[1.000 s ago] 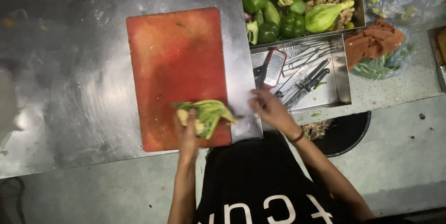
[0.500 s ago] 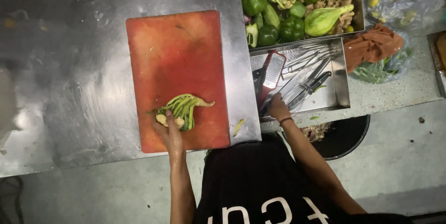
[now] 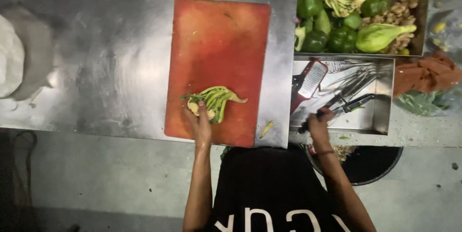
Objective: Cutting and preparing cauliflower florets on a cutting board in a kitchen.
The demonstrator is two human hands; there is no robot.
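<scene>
Overhead, the left hand (image 3: 201, 124) lies flat, fingers pressing one small bunch of long green beans (image 3: 214, 101) onto the near end of one red rectangular plastic cutting board (image 3: 219, 51); one stray bean piece (image 3: 267, 128) sits on the steel table (image 3: 106, 63) just right of it. Right hand (image 3: 319, 125) is closed around a black-handled utensil (image 3: 344, 109) at the near edge of a shallow steel tray (image 3: 382, 112), which also holds one red-framed flat grater (image 3: 308, 84) and several metal tools, uncountable. Beyond that hand, a second tray (image 3: 423, 30) holds green peppers (image 3: 313, 2), cauliflower, pale gourds, number unclear.
</scene>
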